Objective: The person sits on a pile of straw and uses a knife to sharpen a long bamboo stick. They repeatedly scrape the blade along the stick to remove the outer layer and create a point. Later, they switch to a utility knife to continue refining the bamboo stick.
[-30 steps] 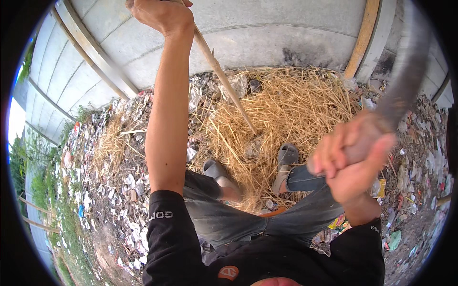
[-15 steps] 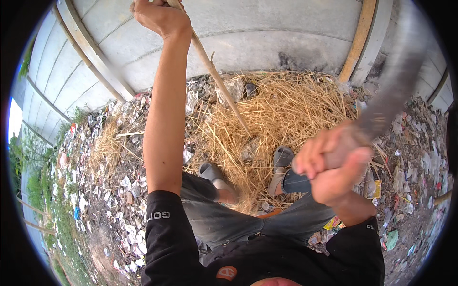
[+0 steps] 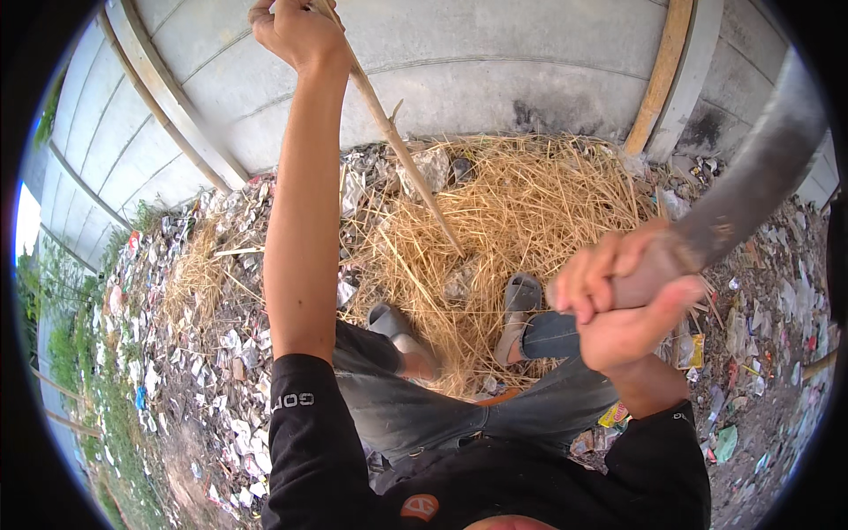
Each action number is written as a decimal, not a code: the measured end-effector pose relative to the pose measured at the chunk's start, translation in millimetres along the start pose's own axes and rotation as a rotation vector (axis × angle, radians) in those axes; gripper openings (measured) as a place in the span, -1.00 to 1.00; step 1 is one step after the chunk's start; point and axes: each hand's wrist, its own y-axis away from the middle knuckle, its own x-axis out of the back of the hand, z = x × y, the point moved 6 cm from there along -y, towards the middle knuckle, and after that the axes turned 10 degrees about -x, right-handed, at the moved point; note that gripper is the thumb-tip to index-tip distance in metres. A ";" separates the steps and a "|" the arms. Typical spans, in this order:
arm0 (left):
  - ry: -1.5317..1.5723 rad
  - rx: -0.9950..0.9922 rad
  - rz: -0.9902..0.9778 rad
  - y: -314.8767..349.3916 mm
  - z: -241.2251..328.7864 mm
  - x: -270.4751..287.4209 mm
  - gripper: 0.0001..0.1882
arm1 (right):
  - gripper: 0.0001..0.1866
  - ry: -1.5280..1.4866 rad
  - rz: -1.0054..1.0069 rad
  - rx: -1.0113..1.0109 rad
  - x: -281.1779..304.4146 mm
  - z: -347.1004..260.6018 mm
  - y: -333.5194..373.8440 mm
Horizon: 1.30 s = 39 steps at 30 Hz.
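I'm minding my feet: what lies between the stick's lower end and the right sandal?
In the head view, straw lies between the lower end of the stick and the right sandal.

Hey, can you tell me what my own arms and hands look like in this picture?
Your left hand and right hand are bare, with no gloves, and no watch shows on either wrist. The left sleeve and right sleeve are short and black, with pale lettering near the cuffs. A small spot marks the left forearm.
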 end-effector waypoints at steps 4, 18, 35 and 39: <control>-0.039 0.029 0.010 1.9 5.3 -8.0 -0.69 | -0.47 0.506 -0.054 -1.241 89.2 137.5 81.8; 0.054 -0.042 0.097 -27.6 -26.6 24.6 -0.83 | -0.36 0.091 -0.010 -0.100 0.6 -3.8 -13.9; 0.277 -0.021 0.231 0.2 -1.2 -16.4 -0.83 | -0.20 -0.215 0.038 0.047 -7.6 -2.3 -11.6; 0.039 -0.049 0.242 4.8 2.3 -10.1 -0.84 | -0.44 0.553 -0.093 -0.920 66.9 154.2 63.5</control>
